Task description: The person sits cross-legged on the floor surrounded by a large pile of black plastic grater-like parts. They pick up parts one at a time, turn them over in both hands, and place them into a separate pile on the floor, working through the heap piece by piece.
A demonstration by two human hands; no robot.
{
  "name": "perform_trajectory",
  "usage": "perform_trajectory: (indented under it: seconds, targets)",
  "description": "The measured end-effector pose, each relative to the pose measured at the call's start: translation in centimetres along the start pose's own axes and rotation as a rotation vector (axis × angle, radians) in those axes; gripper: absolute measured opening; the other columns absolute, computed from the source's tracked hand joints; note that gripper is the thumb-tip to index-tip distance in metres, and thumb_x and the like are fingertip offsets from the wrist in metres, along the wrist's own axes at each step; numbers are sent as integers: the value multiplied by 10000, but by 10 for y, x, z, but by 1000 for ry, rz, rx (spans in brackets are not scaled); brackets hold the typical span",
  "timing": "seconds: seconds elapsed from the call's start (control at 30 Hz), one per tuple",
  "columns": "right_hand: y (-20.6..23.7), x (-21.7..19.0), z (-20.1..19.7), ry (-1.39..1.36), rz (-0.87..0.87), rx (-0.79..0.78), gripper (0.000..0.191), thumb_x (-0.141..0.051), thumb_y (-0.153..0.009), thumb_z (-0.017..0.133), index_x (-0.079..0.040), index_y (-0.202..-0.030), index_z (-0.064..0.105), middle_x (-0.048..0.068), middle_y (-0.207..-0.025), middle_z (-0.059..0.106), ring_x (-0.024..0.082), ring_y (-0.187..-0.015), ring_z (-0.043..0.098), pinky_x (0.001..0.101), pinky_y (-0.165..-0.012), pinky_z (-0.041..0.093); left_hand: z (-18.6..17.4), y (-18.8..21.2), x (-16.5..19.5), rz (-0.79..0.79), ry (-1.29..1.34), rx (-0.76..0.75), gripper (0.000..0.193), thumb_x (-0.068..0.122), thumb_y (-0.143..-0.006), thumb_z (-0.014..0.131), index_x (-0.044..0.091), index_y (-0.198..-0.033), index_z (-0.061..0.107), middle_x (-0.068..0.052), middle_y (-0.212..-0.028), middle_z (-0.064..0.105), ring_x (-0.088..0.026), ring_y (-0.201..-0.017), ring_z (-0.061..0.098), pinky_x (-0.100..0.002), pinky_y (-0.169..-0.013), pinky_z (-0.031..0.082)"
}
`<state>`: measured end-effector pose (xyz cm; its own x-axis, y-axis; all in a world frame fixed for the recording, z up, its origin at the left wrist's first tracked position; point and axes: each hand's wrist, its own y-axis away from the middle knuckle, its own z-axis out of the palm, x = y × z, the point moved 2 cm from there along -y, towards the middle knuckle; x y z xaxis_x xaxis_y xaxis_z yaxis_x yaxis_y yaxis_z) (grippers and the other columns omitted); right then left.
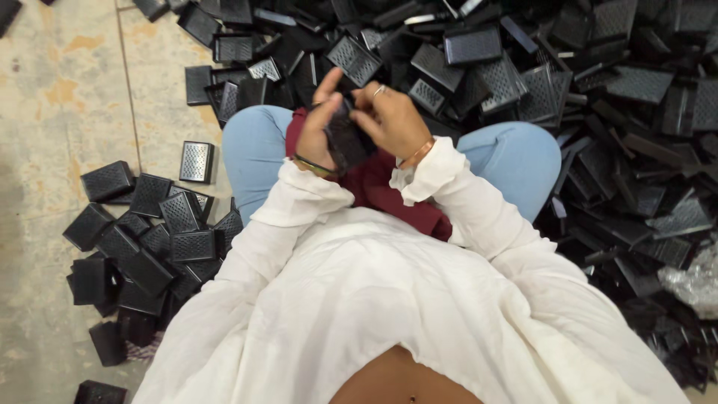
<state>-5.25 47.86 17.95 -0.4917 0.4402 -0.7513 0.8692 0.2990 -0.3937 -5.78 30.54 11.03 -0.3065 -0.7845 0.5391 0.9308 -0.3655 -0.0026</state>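
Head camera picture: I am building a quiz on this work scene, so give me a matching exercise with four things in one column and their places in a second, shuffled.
Things:
1. small black perforated plastic piece
2. big heap of black plastic pieces
3. smaller pile of black plastic pieces
4. crumpled clear plastic wrap

Places:
A. on the floor by the person's left side
B. at the right edge of the picture
C. held between left hand and right hand
D. spread in front and to the right

Pairs: 1-C, 2-D, 3-A, 4-B
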Motion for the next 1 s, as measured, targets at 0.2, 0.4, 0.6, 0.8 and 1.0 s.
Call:
perform_trajectory:
  seconds: [0.2, 0.4, 0.6, 0.8, 1.0]
  targets:
    - [-34, 46, 32, 461, -499, -387, 466, -225, -610, 851, -33, -1005, 694, 186, -1049, 651, 383, -1042, 625, 557, -906, 482, -52, 9, 71, 94, 158, 247, 331, 261, -1058, 595, 149, -1369, 599, -99, -1108, 714, -253, -1008, 711, -465, -915, 601]
    - [7, 102, 63, 849, -375, -679, 256, -169, -880, 682, -145, -1131, 726, 130, -1104, 640, 316, -1071, 615, 439, -953, 472, -67, 39, 67, 60, 24, 421, 705, 724, -948, 490, 94, -1181, 703, -110, -930, 725, -263, -840, 717, -411, -764, 606]
    - [20, 85, 64, 1062, -490, -413, 226, -185, -900, 706, -94, -1107, 704, 109, -1088, 627, 296, -1042, 610, 418, -944, 468, -62, 12, 46, 25, 122, 424, 809, 786, -898, 446, 60, -1171, 675, -122, -923, 727, -253, -815, 706, -404, -765, 615]
    - [16, 25, -1, 350, -42, -104, 504, -156, -779, 864, 10, -1206, 651, 226, -1260, 619, 393, -1066, 639, 439, -921, 514, -39, -9, 34, 116, 74, 404, 796, 752, -943, 404, 41, -1194, 658, -105, -944, 732, -234, -822, 707, -393, -760, 599]
    - [45, -22, 18, -639, 206, 42, 586, -3, -885, 822, 69, -1405, 563, 130, -1343, 631, 154, -1239, 622, 293, -1098, 503, 4, -2, 9, 134, -145, 323, 797, 695, -1008, 334, 25, -1339, 612, -98, -1154, 696, -186, -998, 684, -328, -935, 568]
